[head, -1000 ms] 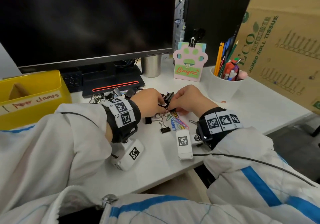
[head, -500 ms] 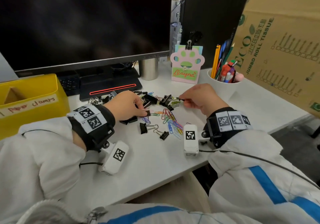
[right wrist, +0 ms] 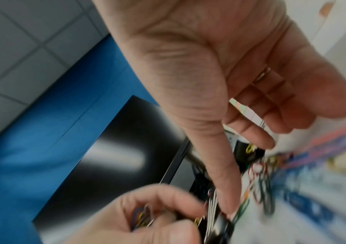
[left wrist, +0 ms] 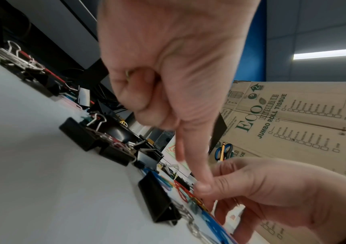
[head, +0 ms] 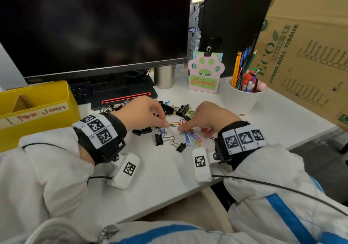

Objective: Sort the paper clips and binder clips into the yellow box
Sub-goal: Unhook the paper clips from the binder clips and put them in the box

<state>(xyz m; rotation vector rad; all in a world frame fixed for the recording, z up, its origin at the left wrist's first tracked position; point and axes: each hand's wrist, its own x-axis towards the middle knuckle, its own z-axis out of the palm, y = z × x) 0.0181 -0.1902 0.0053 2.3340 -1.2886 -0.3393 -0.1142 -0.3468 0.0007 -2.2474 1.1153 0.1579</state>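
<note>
Coloured paper clips [head: 194, 139] and black binder clips [head: 159, 139] lie scattered on the white desk [head: 160, 177] in front of the monitor. My left hand [head: 166, 124] has its forefinger down on the desk by an orange paper clip [head: 174, 124]. Its other fingers are curled round a few paper clips [right wrist: 142, 214]. My right hand [head: 181, 128] presses one straight finger onto the clips from the other side, its remaining fingers loosely bent and empty. A large binder clip [left wrist: 157, 198] lies just left of both fingertips. The yellow box [head: 37, 110], labelled paper clamps, stands at the far left.
The monitor [head: 94, 27] and its base [head: 124, 93] stand behind the pile. More binder clips [head: 182, 110] lie near the base. A paw-shaped card [head: 205, 74], a pen cup [head: 243, 96] and a cardboard carton [head: 305, 55] fill the right side.
The hands, joined over a binder clip a second ago, parted and have come down so both fingertips meet at the paper clips in the middle of the pile.
</note>
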